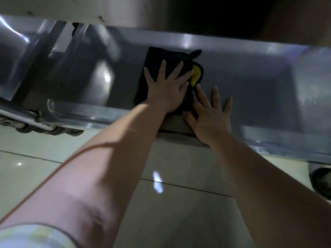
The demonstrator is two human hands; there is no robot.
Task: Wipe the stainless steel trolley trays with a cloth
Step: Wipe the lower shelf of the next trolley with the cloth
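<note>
While under L hand [166, 90], cloth [161, 56] in tray [250, 77], R hand [209, 115] beside

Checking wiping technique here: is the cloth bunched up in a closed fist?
No, the left hand lies flat with fingers spread on the dark cloth on the tray.

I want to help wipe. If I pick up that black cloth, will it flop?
Probably flop: the black cloth lies folded, with its yellow side peeking out at one edge. It looks soft and light, so likely easy to lift. Under the flat left hand it should slide readily on the shiny steel tray.
</note>
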